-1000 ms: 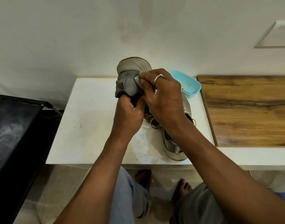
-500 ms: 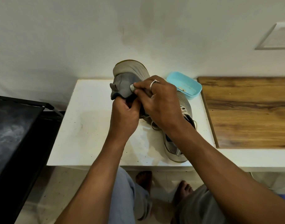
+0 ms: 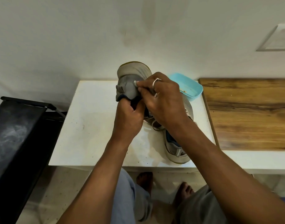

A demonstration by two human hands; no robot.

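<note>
Wiping the heel of 1 shoe.
My left hand (image 3: 128, 120) grips the shoe (image 3: 130, 84) by its collar, lifted over the white desk (image 3: 90, 126). My right hand (image 3: 164, 101) pinches a small white wad (image 3: 135, 82) against the heel. Next, I judge: short, firm rubs. Right of the shoe sit a 2nd shoe (image 3: 175, 151), a blue tray (image 3: 191, 89) and a wooden top (image 3: 251, 113).

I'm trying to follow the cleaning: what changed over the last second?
The right hand rubbed its small white wad slightly down the heel of the grey shoe, then back up. The left hand kept gripping that shoe; the other shoe, blue tub and table stayed put.
</note>
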